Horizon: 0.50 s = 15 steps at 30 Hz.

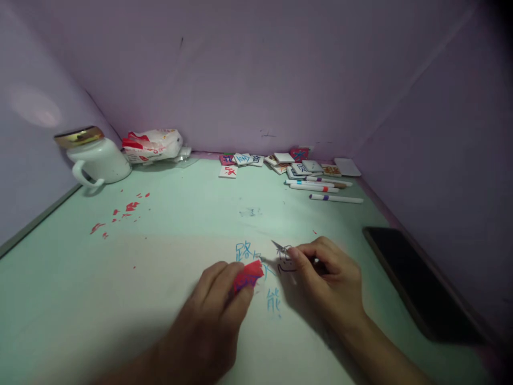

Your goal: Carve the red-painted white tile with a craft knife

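Note:
Between the thumb and fingers of my left hand is a small red tile with purple marks on its face. My right hand pinches a thin, pointed craft blade; its tip points up and left, a short way from the tile. The rest of the blade is hidden in my fingers. Blue characters and a dark character are written on the tabletop around my hands, and my fingers cover part of the writing.
Red scraps lie at left. Behind them are a white mug with a gold lid and a red-and-white plastic packet. Several character tiles and marker pens lie at the back. A dark phone rests at right.

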Each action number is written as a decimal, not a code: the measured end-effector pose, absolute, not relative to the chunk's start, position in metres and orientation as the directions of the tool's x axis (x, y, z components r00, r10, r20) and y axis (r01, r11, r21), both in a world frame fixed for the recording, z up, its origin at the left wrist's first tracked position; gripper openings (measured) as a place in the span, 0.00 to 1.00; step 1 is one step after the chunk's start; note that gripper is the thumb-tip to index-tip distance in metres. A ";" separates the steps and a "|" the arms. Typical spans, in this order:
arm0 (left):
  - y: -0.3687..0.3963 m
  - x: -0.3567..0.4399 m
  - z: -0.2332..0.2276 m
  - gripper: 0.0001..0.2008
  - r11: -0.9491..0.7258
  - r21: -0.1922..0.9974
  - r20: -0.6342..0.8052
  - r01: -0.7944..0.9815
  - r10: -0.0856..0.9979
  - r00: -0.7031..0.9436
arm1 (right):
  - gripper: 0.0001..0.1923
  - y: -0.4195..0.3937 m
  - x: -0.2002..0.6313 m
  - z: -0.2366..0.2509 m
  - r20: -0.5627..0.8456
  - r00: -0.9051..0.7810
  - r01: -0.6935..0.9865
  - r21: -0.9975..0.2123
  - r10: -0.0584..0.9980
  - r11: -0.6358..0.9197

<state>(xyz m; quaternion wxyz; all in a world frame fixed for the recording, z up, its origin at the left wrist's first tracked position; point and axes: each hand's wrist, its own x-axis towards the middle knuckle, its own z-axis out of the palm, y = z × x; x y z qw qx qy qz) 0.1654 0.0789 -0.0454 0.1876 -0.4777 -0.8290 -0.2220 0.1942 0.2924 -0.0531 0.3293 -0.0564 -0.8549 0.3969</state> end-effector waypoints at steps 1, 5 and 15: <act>0.081 0.164 -0.046 0.11 0.450 0.276 0.502 0.849 0.686 -0.527 | 0.08 0.292 0.195 -0.054 0.516 -0.790 -0.177 -0.707 0.329 0.685; 0.088 0.162 -0.046 0.07 0.407 0.410 0.481 0.816 0.663 -0.573 | 0.08 0.288 0.199 -0.056 0.452 -0.864 -0.175 -0.681 0.221 0.711; 0.091 0.163 -0.041 0.07 0.471 0.338 0.475 0.815 0.662 -0.580 | 0.13 0.284 0.198 -0.056 0.371 -0.913 -0.074 -0.565 0.172 0.822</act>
